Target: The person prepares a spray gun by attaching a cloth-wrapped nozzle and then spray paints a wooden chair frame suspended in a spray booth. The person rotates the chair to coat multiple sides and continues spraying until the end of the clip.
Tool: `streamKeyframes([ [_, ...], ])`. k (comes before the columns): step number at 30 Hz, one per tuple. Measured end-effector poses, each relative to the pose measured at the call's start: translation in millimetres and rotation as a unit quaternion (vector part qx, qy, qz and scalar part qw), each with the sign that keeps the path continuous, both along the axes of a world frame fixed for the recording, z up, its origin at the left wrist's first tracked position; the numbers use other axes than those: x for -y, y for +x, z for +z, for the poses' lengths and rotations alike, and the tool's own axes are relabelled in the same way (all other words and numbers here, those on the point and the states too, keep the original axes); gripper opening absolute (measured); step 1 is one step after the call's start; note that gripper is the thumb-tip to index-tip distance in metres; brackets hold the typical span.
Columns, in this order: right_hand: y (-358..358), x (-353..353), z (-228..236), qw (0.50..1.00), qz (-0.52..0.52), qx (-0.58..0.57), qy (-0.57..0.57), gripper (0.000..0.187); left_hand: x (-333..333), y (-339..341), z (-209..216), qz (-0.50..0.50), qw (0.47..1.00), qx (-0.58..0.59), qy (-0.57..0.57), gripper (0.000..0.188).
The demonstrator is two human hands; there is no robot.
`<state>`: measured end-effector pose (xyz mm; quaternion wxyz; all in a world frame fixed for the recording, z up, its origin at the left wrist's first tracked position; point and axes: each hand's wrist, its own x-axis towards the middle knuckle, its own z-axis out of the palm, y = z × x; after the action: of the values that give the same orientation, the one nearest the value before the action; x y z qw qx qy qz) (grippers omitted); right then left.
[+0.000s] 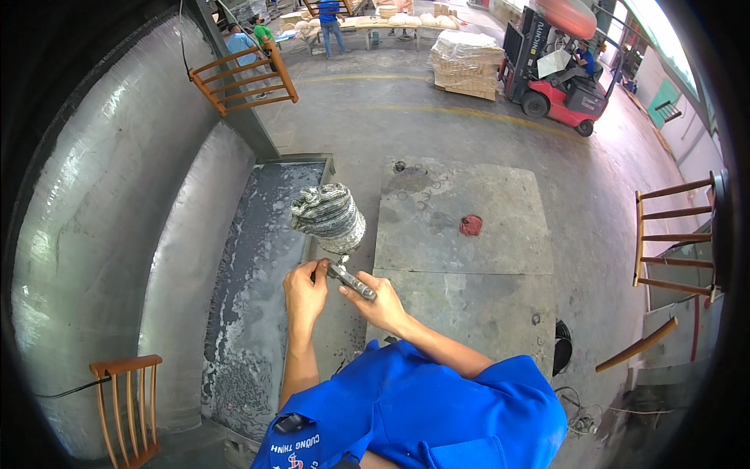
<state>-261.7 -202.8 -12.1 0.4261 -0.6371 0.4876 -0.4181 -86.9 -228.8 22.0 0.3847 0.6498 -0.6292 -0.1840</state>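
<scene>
Close in front of my body, my right hand (381, 303) is wrapped around a grey metal spray gun (351, 281). The fingertips of my left hand (305, 288) pinch the gun's other end, near its small white-stained fitting. Just beyond the gun sits a rounded cup shape in a grey-and-white knitted cover (328, 219), bunched at its top. It appears joined to the gun, though the joint is partly hidden. Both hands are over the strip between the wet trough and the grey platform.
A stained trough (242, 328) and curved metal wall (101, 195) lie left. Wooden chair parts hang at upper left (244, 78), lower left (129, 406) and right (676, 238). A red rag (470, 225) lies on the platform (461, 191). Beyond stand a red forklift (558, 94) and a wrapped pallet (466, 66).
</scene>
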Motion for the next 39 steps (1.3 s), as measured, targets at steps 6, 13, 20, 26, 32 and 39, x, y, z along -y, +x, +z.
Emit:
streamKeyframes([
  [6, 0, 3, 2, 1.000, 0.004, 0.009, -0.003, 0.042, 3, 1, -2, 0.000, 1.000, -0.015, -0.004, 0.028],
  [13, -2, -1, 4, 1.000, 0.013, 0.009, -0.002, 0.041, -4, -1, 0, 0.010, 1.000, -0.017, -0.002, 0.028],
  [20, -6, 18, 8, 0.999, 0.027, -0.025, 0.035, 0.038, 11, -5, 16, 0.027, 0.999, 0.009, 0.043, 0.023],
  [26, -5, 17, 10, 1.000, 0.025, 0.003, 0.002, 0.036, 11, -5, 19, 0.024, 0.999, 0.018, 0.040, 0.023],
  [32, -7, 17, 15, 0.999, 0.032, -0.014, 0.026, 0.034, 10, -7, 20, 0.023, 0.999, 0.003, 0.040, 0.022],
  [39, -10, 23, 20, 0.999, 0.030, -0.005, 0.032, 0.035, 17, -10, 20, 0.023, 0.999, -0.001, 0.036, 0.023],
])
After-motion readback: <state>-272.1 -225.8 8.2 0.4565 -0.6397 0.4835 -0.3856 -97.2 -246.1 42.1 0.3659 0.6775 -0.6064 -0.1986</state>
